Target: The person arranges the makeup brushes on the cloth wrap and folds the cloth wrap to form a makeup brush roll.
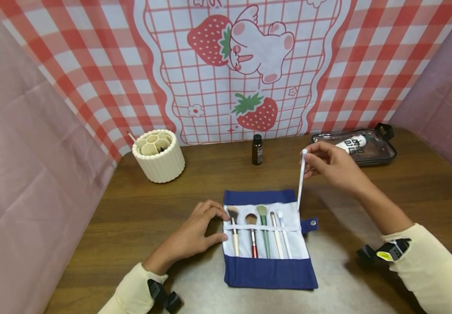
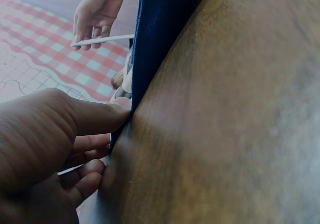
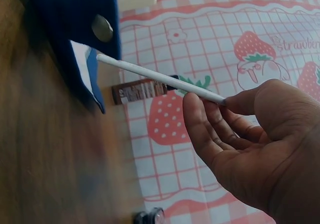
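Note:
A blue fabric makeup brush roll (image 1: 271, 274) lies unfolded on the table, its pale lining showing. Several makeup brushes stand in it under a white strap, among them a green brush (image 1: 264, 226) and a red-handled brush (image 1: 253, 235). My left hand (image 1: 194, 233) rests at the roll's left edge, thumb and fingertips touching it, apart from each other. Between thumb and fingertips, my right hand (image 1: 333, 168) pinches the upper end of a slim white makeup brush (image 3: 155, 76). That brush points down, its lower tip by the lining's upper right corner. Its bristles cannot be made out.
A cream ribbed holder (image 1: 161, 163) with compartments stands at the back left. Behind the roll is a small dark bottle (image 1: 257, 150). A clear black-edged pouch (image 1: 375, 150) with a white tube lies at the back right. The roll's snap tab (image 1: 309, 225) sticks out rightward.

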A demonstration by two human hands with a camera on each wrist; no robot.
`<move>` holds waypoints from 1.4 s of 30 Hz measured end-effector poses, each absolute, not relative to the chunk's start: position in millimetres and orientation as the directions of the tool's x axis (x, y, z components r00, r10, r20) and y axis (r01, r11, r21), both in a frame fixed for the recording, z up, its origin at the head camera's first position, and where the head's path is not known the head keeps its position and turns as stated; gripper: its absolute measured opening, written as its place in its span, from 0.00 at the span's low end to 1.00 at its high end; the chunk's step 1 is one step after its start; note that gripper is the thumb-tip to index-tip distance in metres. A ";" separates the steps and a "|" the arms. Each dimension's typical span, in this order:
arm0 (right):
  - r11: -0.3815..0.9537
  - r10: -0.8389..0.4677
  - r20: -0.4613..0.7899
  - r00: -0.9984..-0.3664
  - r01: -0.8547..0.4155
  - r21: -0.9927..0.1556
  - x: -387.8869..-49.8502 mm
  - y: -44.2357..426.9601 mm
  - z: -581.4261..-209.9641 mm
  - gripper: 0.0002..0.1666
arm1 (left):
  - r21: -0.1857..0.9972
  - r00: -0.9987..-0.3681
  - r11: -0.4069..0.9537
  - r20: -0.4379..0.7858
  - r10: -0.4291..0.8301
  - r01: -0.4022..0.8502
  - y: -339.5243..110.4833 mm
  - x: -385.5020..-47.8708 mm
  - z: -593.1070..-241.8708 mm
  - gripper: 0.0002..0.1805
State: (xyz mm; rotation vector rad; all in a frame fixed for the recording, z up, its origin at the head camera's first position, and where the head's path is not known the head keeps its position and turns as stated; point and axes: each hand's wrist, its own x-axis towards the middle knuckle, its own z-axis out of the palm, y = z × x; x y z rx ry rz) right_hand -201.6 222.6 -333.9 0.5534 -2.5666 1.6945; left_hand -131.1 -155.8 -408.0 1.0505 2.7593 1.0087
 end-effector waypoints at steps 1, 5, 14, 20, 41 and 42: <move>0.347 -0.289 0.199 -0.937 -0.296 -0.890 -201.6 220.9 -335.1 0.18 | 0.578 -0.773 0.564 0.199 0.602 0.589 -155.6 -131.1 -408.1 0.20; 0.321 -0.315 0.168 -0.934 -0.272 -0.907 -201.0 214.2 -340.4 0.17 | 0.579 -0.775 0.568 0.195 0.600 0.585 -155.2 -130.9 -408.2 0.20; 0.344 -0.357 0.084 -0.930 -0.214 -0.914 -199.9 209.7 -351.0 0.15 | 0.581 -0.778 0.570 0.190 0.599 0.581 -155.0 -130.5 -407.5 0.20; 0.362 -0.390 0.036 -0.920 -0.189 -0.913 -197.1 208.4 -354.9 0.19 | 0.580 -0.776 0.568 0.192 0.601 0.584 -155.5 -130.8 -408.2 0.20; 0.468 -0.532 -0.121 -0.838 -0.172 -0.867 -185.6 202.2 -371.6 0.12 | 0.574 -0.776 0.573 0.190 0.602 0.585 -155.8 -131.3 -408.8 0.20; 0.480 -0.541 -0.125 -0.832 -0.183 -0.858 -185.2 202.9 -372.1 0.12 | 0.574 -0.776 0.574 0.190 0.601 0.585 -155.8 -131.2 -408.8 0.20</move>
